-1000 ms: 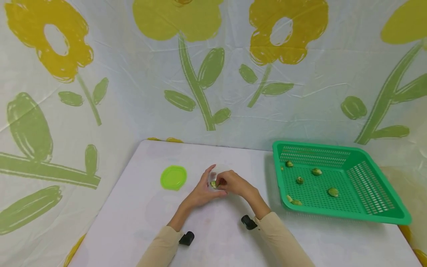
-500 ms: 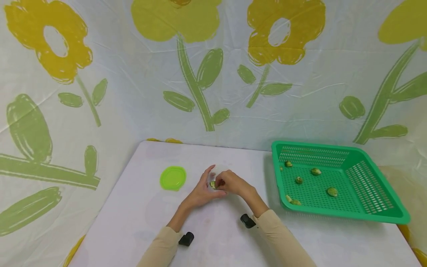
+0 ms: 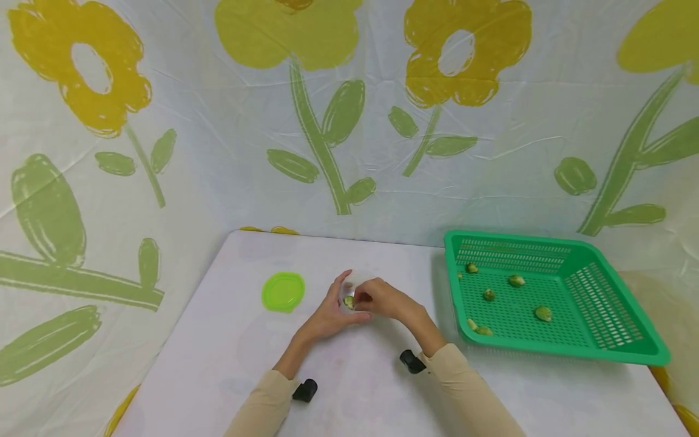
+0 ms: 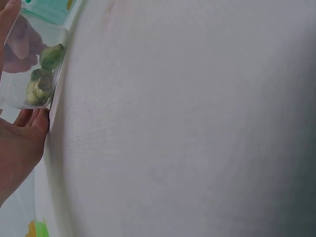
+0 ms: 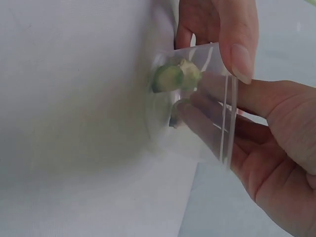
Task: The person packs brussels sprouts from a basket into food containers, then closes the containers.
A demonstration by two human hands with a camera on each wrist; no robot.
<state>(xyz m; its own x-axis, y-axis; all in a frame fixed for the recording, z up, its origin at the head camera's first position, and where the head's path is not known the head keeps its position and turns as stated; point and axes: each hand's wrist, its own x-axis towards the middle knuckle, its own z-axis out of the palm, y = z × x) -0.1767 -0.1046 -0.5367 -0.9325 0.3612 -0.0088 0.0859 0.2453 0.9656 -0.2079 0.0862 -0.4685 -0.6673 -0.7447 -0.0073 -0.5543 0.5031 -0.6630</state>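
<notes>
My left hand (image 3: 326, 317) holds a clear plastic cup (image 5: 210, 136) upright on the table, thumb and fingers around its side. My right hand (image 3: 386, 299) reaches down inside, its curled fingers near the bottom. In the left wrist view a green Brussels sprout (image 4: 52, 57) sits at those fingertips, against the cup wall. Other sprouts (image 5: 168, 78) lie on the cup's floor beside it, one with a pale cut end. The right thumb's tip is partly hidden by the left thumb and the rim.
A bright green lid (image 3: 283, 292) lies flat left of the hands. To the right stands a green slotted basket (image 3: 546, 350) with several Brussels sprouts (image 3: 543, 313) spread over its bottom. A flower-printed cloth (image 3: 246, 152) hangs behind the white table (image 3: 338, 376).
The right wrist and forearm have shifted slightly to the right; the right fingers stay inside the cup. The left hand and cup have barely moved.
</notes>
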